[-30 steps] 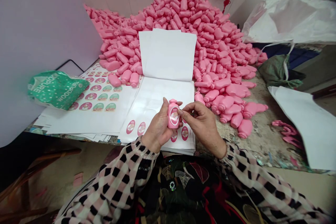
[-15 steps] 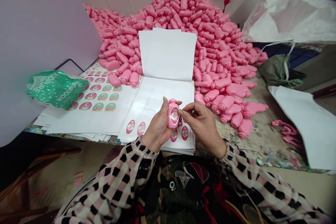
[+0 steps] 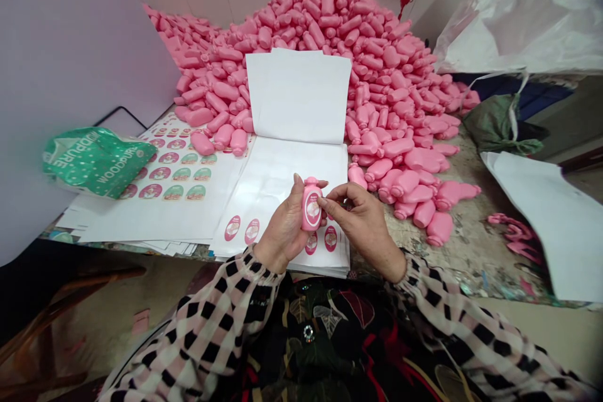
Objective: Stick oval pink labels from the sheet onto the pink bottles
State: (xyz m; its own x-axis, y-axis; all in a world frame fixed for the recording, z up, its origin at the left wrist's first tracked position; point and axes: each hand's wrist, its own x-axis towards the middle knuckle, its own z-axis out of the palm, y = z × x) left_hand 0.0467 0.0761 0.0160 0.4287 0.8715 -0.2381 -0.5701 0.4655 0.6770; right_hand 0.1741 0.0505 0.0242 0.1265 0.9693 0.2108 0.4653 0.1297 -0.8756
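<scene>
My left hand (image 3: pixel 286 221) is closed around a small pink plastic bottle (image 3: pixel 311 221), held upright above the sticker sheet (image 3: pixel 264 182). An oval pink-and-white sticker (image 3: pixel 313 206) covers the bottle's front. At the sticker's right edge, my right hand (image 3: pixel 360 223) pinches with thumb and forefinger, the other fingers curled; the exact contact is partly hidden by the thumb. Below and beside the hands, several similar oval stickers show along the sheet's lower edge. The sheet's upper part is folded back as a blank white flap (image 3: pixel 298 97) against the bottles behind.
A large heap of pink bottles (image 3: pixel 311 25) fills the back of the table and spills right. Left lie other sticker sheets (image 3: pixel 141 220) and a green WOODPURE packet (image 3: pixel 97 163). White paper (image 3: pixel 546 220), pink scraps (image 3: pixel 518 235) and a dark green bag (image 3: pixel 504 122) are at right.
The view has shifted slightly. Both hands keep nearly the same pose on the bottle, and the sticker's face shows a little more clearly with less glare.
</scene>
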